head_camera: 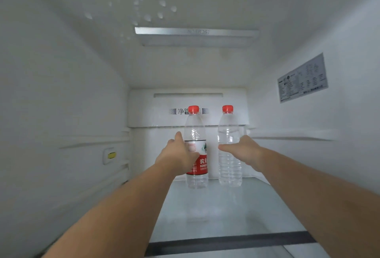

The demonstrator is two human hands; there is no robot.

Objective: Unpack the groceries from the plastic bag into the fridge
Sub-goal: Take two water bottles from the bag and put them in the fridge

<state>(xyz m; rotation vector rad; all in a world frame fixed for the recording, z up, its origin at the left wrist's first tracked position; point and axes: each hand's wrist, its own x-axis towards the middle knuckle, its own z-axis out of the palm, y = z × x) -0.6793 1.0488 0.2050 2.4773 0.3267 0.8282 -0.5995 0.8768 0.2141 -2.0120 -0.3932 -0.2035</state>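
**Standing two water bottles upright at the back of the fridge shelf**

Reaching deep into the fridge, both arms stretch forward over the glass shelf [236, 212] toward two red-capped water bottles that stand upright near the back wall. The labelled water bottle [196, 155] is on the left, its long axis vertical, base on the shelf. The left hand [176, 155] is wrapped around its middle from the left side, thumb raised against the clear shoulder above the red and white label. The unlabelled water bottle [229, 150] stands just beside it to the right, also upright, the two bottles apart with a narrow gap between them. The right hand [242, 150] lies against its right side with fingers extended across the front of the ribbed body; whether it truly grips or only steadies the bottle I cannot tell.

Each hand is on its own bottle, so neither needs to cross over. Judging from how both bottles already rest on the shelf, the move ahead is a release: fingers should part sideways, away from the gap, and draw straight back toward the shelf's front edge so the tall, narrow bottles are not tipped into each other.
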